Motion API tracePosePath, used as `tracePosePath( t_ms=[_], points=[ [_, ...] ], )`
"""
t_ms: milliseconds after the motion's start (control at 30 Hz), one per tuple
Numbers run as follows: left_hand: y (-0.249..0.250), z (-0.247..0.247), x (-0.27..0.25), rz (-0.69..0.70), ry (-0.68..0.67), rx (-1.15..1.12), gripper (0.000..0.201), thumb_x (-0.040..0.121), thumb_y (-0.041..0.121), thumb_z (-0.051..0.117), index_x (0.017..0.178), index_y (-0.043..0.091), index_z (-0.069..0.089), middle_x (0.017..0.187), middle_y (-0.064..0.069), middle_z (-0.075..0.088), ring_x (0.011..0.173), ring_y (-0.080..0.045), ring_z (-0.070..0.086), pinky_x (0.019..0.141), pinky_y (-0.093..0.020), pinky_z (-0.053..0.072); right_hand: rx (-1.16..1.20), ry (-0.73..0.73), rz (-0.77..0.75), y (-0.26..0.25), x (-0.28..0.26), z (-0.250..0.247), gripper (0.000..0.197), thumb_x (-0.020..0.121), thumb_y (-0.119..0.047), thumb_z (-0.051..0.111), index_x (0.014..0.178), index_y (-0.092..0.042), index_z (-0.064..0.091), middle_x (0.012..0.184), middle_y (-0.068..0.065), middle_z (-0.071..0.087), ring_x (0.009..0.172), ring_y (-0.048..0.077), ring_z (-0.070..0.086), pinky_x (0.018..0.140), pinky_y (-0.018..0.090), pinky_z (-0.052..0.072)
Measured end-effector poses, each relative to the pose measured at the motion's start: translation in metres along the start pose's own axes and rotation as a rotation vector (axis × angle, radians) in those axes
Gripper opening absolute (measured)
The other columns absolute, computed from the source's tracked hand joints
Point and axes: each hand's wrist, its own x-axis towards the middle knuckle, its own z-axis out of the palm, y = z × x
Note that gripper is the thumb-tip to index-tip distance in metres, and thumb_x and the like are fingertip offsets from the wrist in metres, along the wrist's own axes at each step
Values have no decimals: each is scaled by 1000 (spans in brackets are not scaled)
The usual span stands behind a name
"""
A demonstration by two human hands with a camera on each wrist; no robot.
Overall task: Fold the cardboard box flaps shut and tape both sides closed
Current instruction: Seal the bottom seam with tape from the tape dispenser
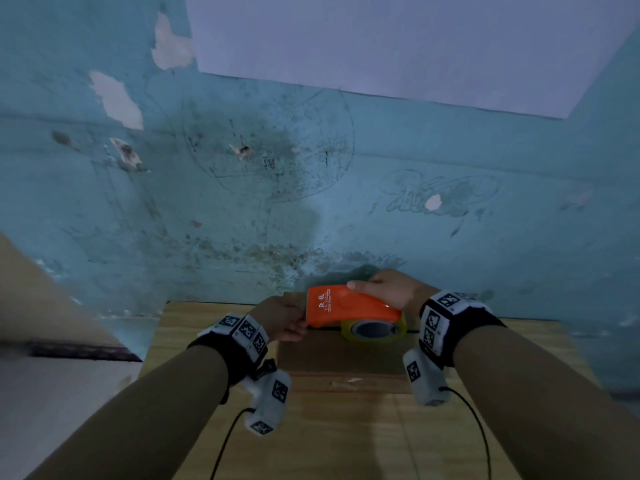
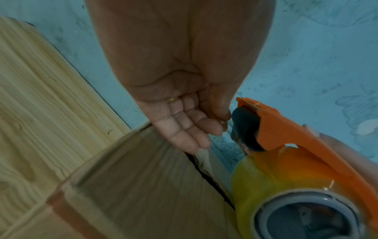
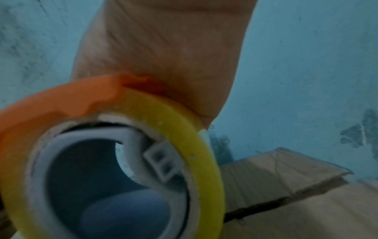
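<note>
A brown cardboard box lies on the wooden table with its top flaps folded down and a dark seam between them. My right hand grips an orange tape dispenser from above and holds it over the seam. Its yellowish tape roll rests on the box top. My left hand is at the dispenser's toothed front end. There the thumb and forefinger pinch together beside the dark roller, on the clear tape end, which barely shows.
A stained blue wall rises right behind the box and the table's far edge. Bare wood lies left of the box and in front of it. Black cables trail from my wrist bands over the near table.
</note>
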Motion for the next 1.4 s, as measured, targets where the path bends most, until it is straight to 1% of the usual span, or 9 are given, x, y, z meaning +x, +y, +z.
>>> tracePosePath(
  t_ms=[100, 167, 400, 533, 767, 1000, 1166, 1333, 1400],
  points=[
    [5, -8, -3, 26, 13, 41, 16, 96, 3, 48, 80, 6, 54, 73, -12, 60, 66, -18, 61, 60, -28, 58, -41, 6, -18, 1, 1, -6, 51, 84, -66, 48, 71, -20, 65, 75, 5, 66, 68, 19, 63, 71, 30, 51],
    [6, -19, -4, 31, 42, 60, 21, 95, 4, 50, 74, 6, 53, 71, -11, 58, 63, -16, 60, 53, -26, 57, -84, 23, -17, 4, 1, -10, 52, 84, -67, 47, 64, -22, 62, 67, 3, 62, 63, 18, 61, 66, 28, 47],
    [-4, -55, -2, -88, 220, 149, 29, 96, 22, 53, 72, 7, 57, 74, -9, 59, 71, -19, 58, 65, -34, 53, -219, 39, 37, 17, -4, -34, 50, 82, -71, 45, 69, -25, 58, 72, 0, 60, 68, 18, 59, 67, 28, 44],
    [-13, -68, -2, -161, 330, 211, 30, 95, 20, 54, 68, 7, 52, 67, -8, 54, 64, -20, 52, 64, -33, 46, -292, 27, 74, 30, -7, -43, 61, 73, -81, 41, 85, -26, 66, 82, -1, 62, 78, 19, 61, 79, 33, 49],
    [-29, -64, 7, -158, 345, 274, 34, 96, 22, 51, 65, 10, 49, 62, -7, 50, 59, -20, 48, 54, -27, 42, -381, 27, 84, 36, -6, -25, 52, 80, -75, 41, 67, -28, 57, 69, -3, 56, 70, 17, 56, 68, 28, 42],
    [-42, -64, 16, -173, 347, 261, 35, 98, 21, 49, 65, 9, 51, 68, -8, 52, 66, -21, 50, 61, -31, 44, -436, 3, 58, 35, -2, -18, 52, 85, -72, 38, 64, -27, 54, 65, -4, 52, 63, 10, 50, 59, 23, 37],
    [-45, -64, 20, -187, 324, 248, 35, 99, 22, 47, 67, 8, 52, 70, -7, 53, 70, -22, 52, 64, -32, 44, -454, -12, 54, 36, 4, -14, 68, 84, -72, 39, 94, -12, 70, 92, 10, 67, 85, 22, 63, 76, 31, 46],
    [-51, -63, 25, -197, 328, 241, 34, 99, 20, 47, 67, 8, 51, 71, -7, 52, 78, -25, 53, 72, -35, 45, -454, -8, 42, 37, 6, -13, 68, 83, -73, 39, 94, -15, 71, 95, 9, 68, 84, 21, 63, 80, 33, 48],
    [-53, -62, 28, -198, 322, 254, 34, 99, 20, 47, 67, 8, 51, 72, -7, 53, 78, -25, 53, 75, -37, 46, -459, -13, 40, 35, 6, -13, 64, 85, -72, 39, 87, -15, 70, 86, 7, 66, 77, 18, 61, 74, 31, 46]
  ],
)
